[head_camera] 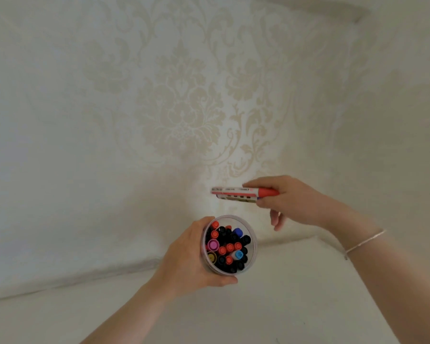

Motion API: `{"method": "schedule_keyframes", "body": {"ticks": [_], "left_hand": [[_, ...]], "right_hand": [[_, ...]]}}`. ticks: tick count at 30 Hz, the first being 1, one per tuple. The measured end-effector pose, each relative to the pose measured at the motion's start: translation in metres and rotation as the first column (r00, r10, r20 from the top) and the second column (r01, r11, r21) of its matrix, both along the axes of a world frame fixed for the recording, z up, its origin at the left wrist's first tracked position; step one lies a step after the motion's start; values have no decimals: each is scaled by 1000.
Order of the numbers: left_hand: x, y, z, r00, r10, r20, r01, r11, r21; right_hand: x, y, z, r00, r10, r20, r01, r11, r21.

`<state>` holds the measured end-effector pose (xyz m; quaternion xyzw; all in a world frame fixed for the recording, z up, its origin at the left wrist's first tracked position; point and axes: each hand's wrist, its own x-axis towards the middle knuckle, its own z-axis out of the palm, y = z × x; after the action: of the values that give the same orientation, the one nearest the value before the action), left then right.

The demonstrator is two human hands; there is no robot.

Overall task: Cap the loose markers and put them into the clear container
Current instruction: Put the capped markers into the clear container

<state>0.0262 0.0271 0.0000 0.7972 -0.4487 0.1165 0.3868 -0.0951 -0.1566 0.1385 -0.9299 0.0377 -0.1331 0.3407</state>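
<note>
My left hand wraps the clear container, packed with capped markers, near centre. My right hand pinches a small bundle of red-capped markers level, just beyond the container.

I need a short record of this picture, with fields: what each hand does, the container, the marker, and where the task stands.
left hand: left hand grips the clear container from its side
container: upright, crowded with capped markers, caps up: red, black, blue, pink
right hand: right hand holds a red-capped marker, perhaps a second one under it
marker position: lying level, beyond the container, not yet inside
task state: this marker is capped; it is still to go in
surface: pale patterned cloth
</note>
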Motion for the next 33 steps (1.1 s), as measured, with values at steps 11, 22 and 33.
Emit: {"method": "schedule_keyframes", "body": {"ticks": [11,22,33], "left_hand": [[-4,2,2,1000,-6,14,6,1000,20],[-4,0,2,1000,-8,24,8,1000,10],[-1,4,-2,1000,-5,1,5,1000,-5]], "right_hand": [[-46,15,38,995,73,-61,-52,956,288],[-39,20,24,977,135,-163,-116,986,121],[-19,13,3,961,207,-183,-158,955,251]]}}
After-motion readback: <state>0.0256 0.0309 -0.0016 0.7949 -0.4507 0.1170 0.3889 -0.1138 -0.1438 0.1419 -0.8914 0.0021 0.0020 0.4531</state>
